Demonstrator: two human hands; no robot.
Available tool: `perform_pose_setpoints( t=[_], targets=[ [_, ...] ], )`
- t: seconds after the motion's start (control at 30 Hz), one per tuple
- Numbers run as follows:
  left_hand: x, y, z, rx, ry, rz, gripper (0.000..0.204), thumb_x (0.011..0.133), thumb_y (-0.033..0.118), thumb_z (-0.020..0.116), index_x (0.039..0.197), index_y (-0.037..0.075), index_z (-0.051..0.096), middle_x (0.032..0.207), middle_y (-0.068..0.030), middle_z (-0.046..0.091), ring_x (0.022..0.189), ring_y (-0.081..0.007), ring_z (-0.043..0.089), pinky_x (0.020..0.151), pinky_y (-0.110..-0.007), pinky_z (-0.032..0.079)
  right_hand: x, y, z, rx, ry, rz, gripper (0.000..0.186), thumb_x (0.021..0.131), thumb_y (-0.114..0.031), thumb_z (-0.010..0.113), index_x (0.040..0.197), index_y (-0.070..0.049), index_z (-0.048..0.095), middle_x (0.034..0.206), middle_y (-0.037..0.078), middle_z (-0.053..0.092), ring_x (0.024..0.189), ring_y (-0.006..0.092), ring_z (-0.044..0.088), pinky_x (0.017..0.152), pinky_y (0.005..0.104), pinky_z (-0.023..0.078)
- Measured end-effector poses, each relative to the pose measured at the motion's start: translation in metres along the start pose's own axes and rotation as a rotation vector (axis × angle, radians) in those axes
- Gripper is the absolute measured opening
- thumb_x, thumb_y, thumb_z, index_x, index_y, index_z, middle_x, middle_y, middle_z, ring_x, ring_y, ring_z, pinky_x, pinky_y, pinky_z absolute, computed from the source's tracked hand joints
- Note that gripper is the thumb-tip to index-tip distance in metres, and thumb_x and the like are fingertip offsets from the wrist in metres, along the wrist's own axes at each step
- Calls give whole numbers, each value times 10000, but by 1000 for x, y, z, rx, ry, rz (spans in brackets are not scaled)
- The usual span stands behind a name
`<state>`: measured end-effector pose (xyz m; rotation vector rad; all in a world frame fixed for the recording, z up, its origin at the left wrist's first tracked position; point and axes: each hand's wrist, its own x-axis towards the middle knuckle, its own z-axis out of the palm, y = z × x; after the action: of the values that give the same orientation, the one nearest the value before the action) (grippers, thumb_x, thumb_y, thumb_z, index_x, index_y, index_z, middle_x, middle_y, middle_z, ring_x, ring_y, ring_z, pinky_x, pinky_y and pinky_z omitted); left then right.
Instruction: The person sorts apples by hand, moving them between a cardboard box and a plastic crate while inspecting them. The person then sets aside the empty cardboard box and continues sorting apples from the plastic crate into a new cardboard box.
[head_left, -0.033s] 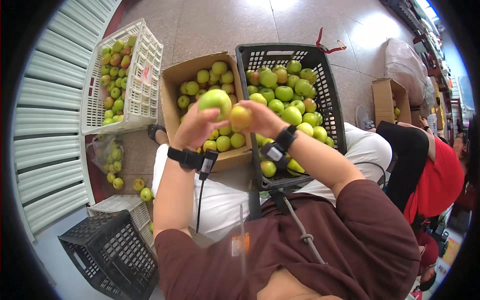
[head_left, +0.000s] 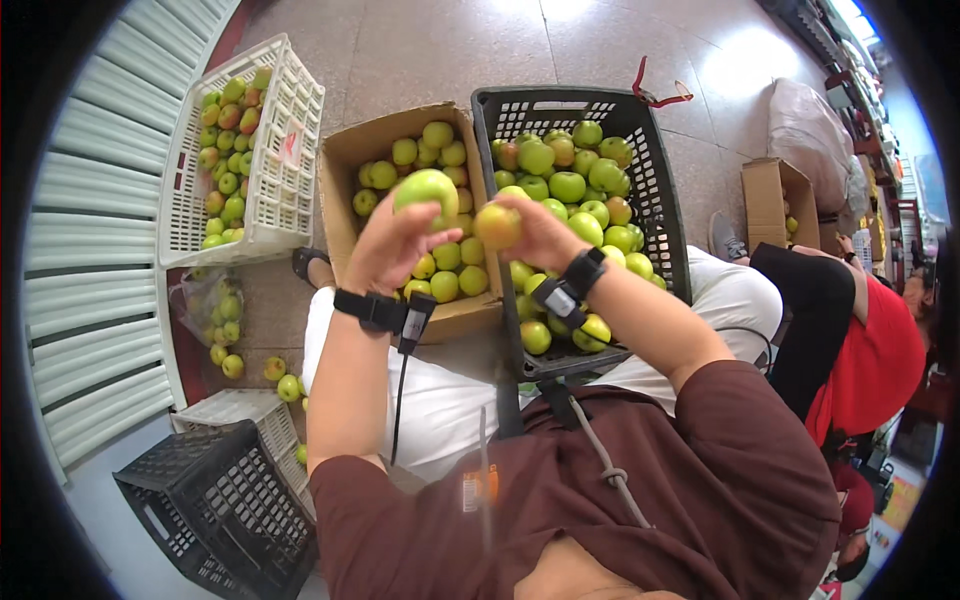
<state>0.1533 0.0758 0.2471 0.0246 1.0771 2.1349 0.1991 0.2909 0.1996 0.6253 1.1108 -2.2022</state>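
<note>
- Left hand: raised over the cardboard box, gripping a large green apple; fingers behind the fruit partly hidden, one finger pointing out toward the right hand.
- Right hand: near the rim between box and black crate, fingers closed on a smaller yellow-red apple.
- The two held apples: side by side in the air, a gap between them.
- Cardboard box: yellow-green apples inside, partly covered by the hands.
- Black crate: right of the box; mostly green apples, a few blushed red.
- Red-handled tool: at the crate's far right corner.
- White crate: left of the box, tilted in view, holding red-and-green apples.
- Clear bag: apples inside, near the white crate.
</note>
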Motion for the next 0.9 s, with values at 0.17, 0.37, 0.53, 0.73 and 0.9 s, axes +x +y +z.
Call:
perform_pose_setpoints(
  t=[0.17,0.37,0.53,0.73,0.9],
  targets=[
    [18,16,2,-175,131,74,318,778,110,642,1062,12,540,1078,-190,568,1017,-286,571,781,-380,532,16,-54,-79,68,184,-177,326,830,-335,600,1067,-137,496,929,18,561,823,129,536,623,289,453],
    [18,11,0,-239,395,57,397,745,109,700,1079,56,491,1005,-142,550,899,-262,590,694,-345,532,83,-64,-73,-515,316,-272,451,806,-263,632,1191,-120,446,987,24,571,861,155,554,691,317,457],
    [27,10,5,-281,385,32,422,747,137,705,1070,101,436,988,-99,528,843,-235,578,690,-340,488,116,-57,-105,-1302,490,-464,269,766,-154,574,1013,-79,651,793,104,638,693,130,594,636,311,485],
    [22,-6,-4,-185,384,90,456,809,151,643,1185,97,391,1072,-113,498,925,-236,540,723,-357,482,58,-59,-26,-699,395,-446,350,831,-276,555,1113,-69,569,993,111,603,829,167,606,644,306,522],
    [25,-10,29,-171,172,-30,463,878,176,550,1260,28,334,1185,-151,450,1055,-257,489,854,-402,452,20,-57,15,-358,-109,-254,429,851,-375,557,1177,-107,477,1063,70,538,848,220,602,585,332,530]
  ],
)
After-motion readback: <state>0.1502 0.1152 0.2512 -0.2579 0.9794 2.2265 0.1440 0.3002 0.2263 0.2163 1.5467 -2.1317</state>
